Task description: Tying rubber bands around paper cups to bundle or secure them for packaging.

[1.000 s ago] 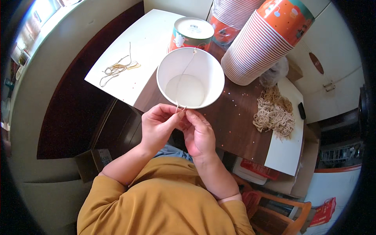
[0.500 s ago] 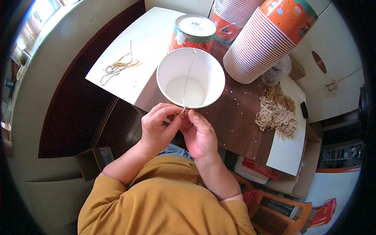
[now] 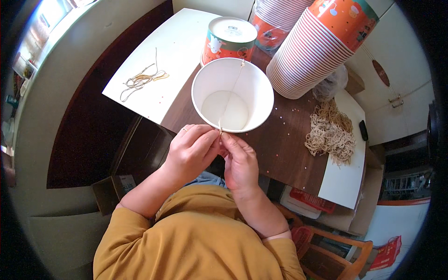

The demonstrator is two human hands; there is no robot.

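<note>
A white-lined paper bucket stands upright and open on the dark brown table in front of me. A thin beige cord crosses its mouth, fastened by a knot at the far rim and running to my fingers at the near rim. My left hand is closed, thumb and forefinger pinching the cord end just outside that rim. Right beside it, my right hand pinches the same spot, its thumb along the cord. The fingers hide the near fastening and most of the bucket's outer side.
Behind the bucket sits an upside-down orange and green bucket. A tall nested bucket stack leans at the back right, with another stack in clear plastic. Loose cords lie left; a tangled cord pile lies right, near a black object.
The bucket has shifted slightly right, and the cord's far knot has moved right with it. My left hand has rolled over, its fingers now closer against my right fingertips.
</note>
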